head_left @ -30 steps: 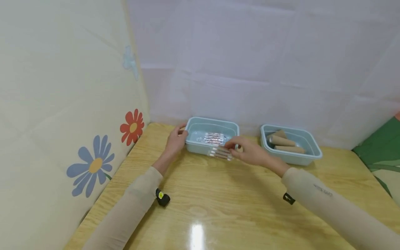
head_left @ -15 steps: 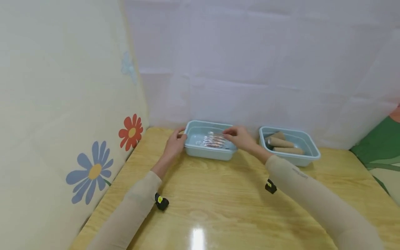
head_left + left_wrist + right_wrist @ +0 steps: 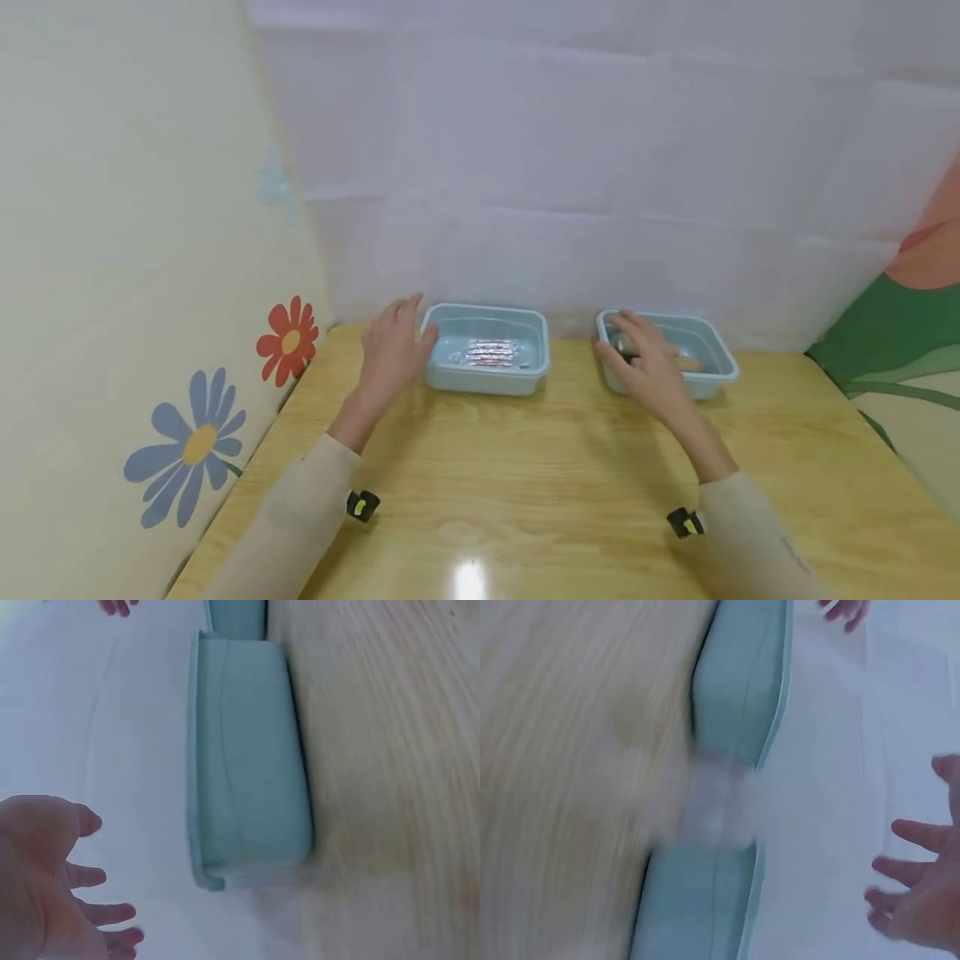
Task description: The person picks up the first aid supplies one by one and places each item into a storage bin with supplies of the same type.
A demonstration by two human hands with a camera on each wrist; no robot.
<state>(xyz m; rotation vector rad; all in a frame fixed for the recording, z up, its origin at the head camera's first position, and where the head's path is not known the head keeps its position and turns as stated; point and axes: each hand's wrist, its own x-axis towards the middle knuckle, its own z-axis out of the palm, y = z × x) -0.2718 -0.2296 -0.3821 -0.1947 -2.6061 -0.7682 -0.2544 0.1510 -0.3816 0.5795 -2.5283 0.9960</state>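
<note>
A light blue plastic bin [image 3: 486,385] stands at the back left, with a row of slim, shiny, clear-wrapped items [image 3: 491,352] lying in it. Fingers spread, my left hand [image 3: 393,354] hovers just off the bin's left end; the left wrist view shows a gap between that hand [image 3: 49,881] and the bin [image 3: 255,757]. Over the left part of a second light blue bin [image 3: 712,379] is my right hand [image 3: 651,371]. It holds nothing, and its fingers look spread in the right wrist view. Brown cylinders [image 3: 686,362] in this bin are partly hidden behind the hand.
Both bins stand on a wood-grain table [image 3: 487,475], near a pale sheet [image 3: 480,167] hanging behind it. A cream wall with painted flowers [image 3: 201,444] borders the left side. Some table surface separates the two bins.
My right hand placed the clear-wrapped items it pinched into the left bin, let go, and moved right over the other bin. My left hand released the left bin's rim and lifted slightly away.
</note>
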